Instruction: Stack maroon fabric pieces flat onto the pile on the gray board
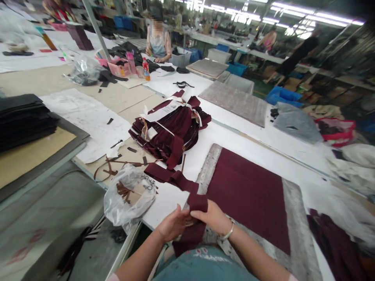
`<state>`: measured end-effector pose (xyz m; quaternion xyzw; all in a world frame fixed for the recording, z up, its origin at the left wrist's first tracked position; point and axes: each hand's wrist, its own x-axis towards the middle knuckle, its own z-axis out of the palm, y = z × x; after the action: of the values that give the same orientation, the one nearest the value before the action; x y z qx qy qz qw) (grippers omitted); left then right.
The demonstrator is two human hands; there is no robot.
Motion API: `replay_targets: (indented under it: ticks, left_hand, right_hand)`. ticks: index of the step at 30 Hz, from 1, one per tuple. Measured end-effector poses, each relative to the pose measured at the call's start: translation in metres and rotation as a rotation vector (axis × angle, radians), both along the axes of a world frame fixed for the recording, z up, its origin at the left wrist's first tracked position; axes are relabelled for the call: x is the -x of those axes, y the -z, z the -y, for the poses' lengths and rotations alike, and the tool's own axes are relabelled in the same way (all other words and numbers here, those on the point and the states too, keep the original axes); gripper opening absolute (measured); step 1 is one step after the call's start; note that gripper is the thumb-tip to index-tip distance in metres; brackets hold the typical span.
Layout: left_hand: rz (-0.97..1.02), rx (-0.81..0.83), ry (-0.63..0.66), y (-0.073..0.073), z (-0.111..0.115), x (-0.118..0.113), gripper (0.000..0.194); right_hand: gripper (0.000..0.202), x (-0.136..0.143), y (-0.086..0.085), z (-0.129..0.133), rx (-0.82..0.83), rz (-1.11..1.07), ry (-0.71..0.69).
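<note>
A long maroon fabric strap runs from the bundle of maroon pieces to my hands at the table's near edge. My right hand grips a folded-over part of it, thumb on top. Beside it, my left hand holds the strap from the left, its fingertips partly hidden behind the cloth. Below both hands the strap hangs down against my teal apron. To the right, a flat maroon fabric panel lies on a worn grey board.
The tied maroon bundle carries a white paper label. A clear plastic bag with brown strips hangs at the table edge. Black stacked pieces stand left. Farther off are an orange drink bottle, grey boards and a seated co-worker.
</note>
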<state>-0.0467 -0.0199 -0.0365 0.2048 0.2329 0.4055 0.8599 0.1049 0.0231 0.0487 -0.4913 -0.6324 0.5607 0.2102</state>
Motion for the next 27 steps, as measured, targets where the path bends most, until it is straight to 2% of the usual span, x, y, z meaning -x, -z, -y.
replay_targets:
  ticks: [2, 3, 4, 7, 10, 13, 16, 20, 23, 25, 27]
  left_hand:
    - [0.170, 0.045, 0.051, -0.007, -0.017, -0.001, 0.085]
    - [0.243, 0.076, 0.043, -0.012, -0.026, -0.003, 0.089]
    - [0.287, 0.094, -0.029, -0.018, -0.036, -0.006, 0.086]
    - [0.283, 0.147, -0.277, -0.040, -0.059, -0.014, 0.053]
    - [0.144, 0.180, -0.407, -0.060, -0.070, -0.013, 0.042]
    - [0.061, 0.167, -0.445, -0.078, -0.069, -0.008, 0.035]
    - [0.010, 0.147, -0.467, -0.093, -0.066, -0.007, 0.035]
    - [-0.013, 0.035, -0.447, -0.109, -0.060, -0.009, 0.051]
    - [-0.002, -0.098, -0.395, -0.120, -0.052, -0.010, 0.059]
    - [-0.056, -0.196, -0.362, -0.125, -0.047, -0.011, 0.048]
    - [-0.232, -0.340, -0.364, -0.126, -0.045, -0.013, 0.031]
  right_hand:
    - [0.029, -0.005, -0.014, 0.000, 0.041, 0.024, -0.128]
    - [0.029, -0.007, -0.020, 0.001, 0.048, 0.055, -0.168]
    - [0.030, -0.010, -0.023, 0.002, 0.045, 0.086, -0.183]
    - [0.027, -0.019, -0.028, 0.008, 0.067, 0.078, -0.092]
    - [0.026, -0.032, -0.031, 0.014, 0.098, 0.055, 0.055]
    - [0.033, -0.043, -0.039, 0.019, 0.048, 0.109, 0.135]
    - [0.034, -0.048, -0.052, 0.024, 0.014, 0.118, 0.140]
    - [0.032, -0.051, -0.061, 0.029, -0.023, 0.123, 0.072]
    - [0.030, -0.057, -0.057, 0.031, -0.049, 0.123, 0.033]
    - [0.030, -0.062, -0.051, 0.031, -0.094, 0.127, 0.051]
    - [0.036, -0.067, -0.049, 0.028, -0.160, 0.116, 0.109]
